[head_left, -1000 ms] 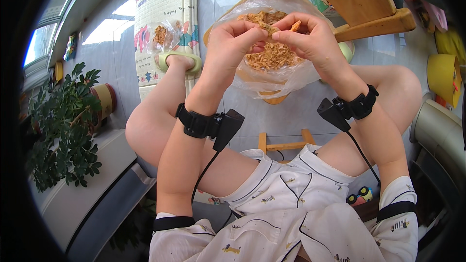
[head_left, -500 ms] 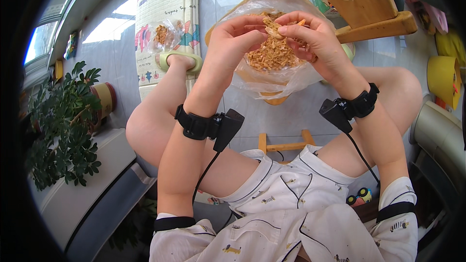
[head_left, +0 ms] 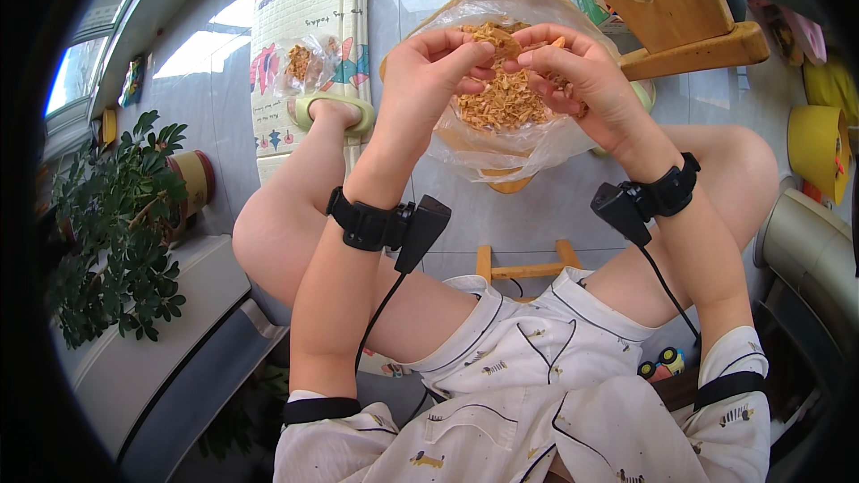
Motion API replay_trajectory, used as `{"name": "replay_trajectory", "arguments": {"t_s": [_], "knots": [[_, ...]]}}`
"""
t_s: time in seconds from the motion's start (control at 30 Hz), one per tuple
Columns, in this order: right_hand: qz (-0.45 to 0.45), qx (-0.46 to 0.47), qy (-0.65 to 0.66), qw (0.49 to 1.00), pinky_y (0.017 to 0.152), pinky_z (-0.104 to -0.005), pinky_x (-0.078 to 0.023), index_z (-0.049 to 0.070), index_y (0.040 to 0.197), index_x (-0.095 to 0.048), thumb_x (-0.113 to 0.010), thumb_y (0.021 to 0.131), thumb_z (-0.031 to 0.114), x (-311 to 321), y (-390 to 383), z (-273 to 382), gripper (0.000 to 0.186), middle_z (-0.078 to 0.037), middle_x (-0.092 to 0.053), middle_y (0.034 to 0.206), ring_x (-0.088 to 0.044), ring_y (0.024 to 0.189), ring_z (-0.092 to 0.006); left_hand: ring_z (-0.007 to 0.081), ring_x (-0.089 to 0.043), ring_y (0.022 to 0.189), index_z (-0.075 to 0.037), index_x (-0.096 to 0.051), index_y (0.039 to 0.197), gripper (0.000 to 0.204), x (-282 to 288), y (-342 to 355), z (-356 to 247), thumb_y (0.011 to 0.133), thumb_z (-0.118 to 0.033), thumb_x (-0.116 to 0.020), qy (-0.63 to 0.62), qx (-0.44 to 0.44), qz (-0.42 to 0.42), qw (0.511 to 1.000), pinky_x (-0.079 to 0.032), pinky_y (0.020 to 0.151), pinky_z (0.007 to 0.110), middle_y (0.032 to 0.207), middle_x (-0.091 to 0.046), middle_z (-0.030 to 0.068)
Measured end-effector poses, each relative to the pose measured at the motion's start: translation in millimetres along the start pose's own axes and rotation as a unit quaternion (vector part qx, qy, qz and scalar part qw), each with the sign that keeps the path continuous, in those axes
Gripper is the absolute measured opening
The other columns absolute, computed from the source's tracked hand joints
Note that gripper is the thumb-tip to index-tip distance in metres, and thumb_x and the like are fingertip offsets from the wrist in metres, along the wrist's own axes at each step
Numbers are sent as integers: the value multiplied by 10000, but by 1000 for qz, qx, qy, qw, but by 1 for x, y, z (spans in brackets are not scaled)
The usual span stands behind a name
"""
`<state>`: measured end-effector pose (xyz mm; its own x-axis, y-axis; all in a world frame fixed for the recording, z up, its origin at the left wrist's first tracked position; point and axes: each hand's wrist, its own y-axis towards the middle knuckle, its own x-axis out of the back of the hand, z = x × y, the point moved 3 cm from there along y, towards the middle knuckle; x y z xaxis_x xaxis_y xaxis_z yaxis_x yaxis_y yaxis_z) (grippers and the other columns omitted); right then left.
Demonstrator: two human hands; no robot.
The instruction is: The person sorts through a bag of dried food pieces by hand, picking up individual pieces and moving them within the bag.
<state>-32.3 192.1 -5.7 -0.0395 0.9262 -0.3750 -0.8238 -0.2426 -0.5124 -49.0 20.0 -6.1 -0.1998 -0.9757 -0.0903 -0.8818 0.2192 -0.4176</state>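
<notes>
Potted plant [head_left: 121,233]: green, leafy, far left, beside the window side of the room.
Printed mat [head_left: 309,0]: pale, padded, on the tiled floor.
Small clear bag [head_left: 306,65]: on the mat, brown pieces within, well apart from the hands.
Left hand [head_left: 434,70]: thumb and fingers pinched on a dried piece, held above the heap.
Dried piece [head_left: 492,35]: yellowish brown, between the two hands, at the left fingertips and just beside the right.
Large plastic bag [head_left: 474,163]: clear, spread open on a wooden chair [head_left: 698,45], beneath both hands.
Brown shreds [head_left: 503,107]: heaped in the large bag, below the dried piece.
Right hand [head_left: 580,73]: fingers curled, gripping an orange piece [head_left: 558,43]; thumb near the dried piece, contact unclear.
Yellow container [head_left: 814,139]: far right, well apart from the right hand.
</notes>
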Motion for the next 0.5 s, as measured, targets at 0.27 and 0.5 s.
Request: {"name": "replay_trajectory", "arguments": {"t_s": [0.27, 0.5], "knots": [[-19, 167, -158, 973, 553, -180, -408, 28, 818, -642, -659, 793, 131, 1, 1, 3, 107, -25, -643, 735, -524, 608, -40, 129, -639, 789, 40, -621, 894, 169, -1, -2, -2, 832, -116, -609, 46, 6, -2, 999, -520, 672, 210, 842, -648, 90], [-26, 142, -126, 981, 562, -181, -415, 31, 797, -641, -646, 800, 132, 6, 2, 8, 101, -27, -639, 693, -528, 610, -41, 109, -637, 765, 16, -632, 962, 182, -4, -4, -3, 806, -79, -633, 126, -124, -61, 982, -514, 663, 205, 861, -663, 72]]}}
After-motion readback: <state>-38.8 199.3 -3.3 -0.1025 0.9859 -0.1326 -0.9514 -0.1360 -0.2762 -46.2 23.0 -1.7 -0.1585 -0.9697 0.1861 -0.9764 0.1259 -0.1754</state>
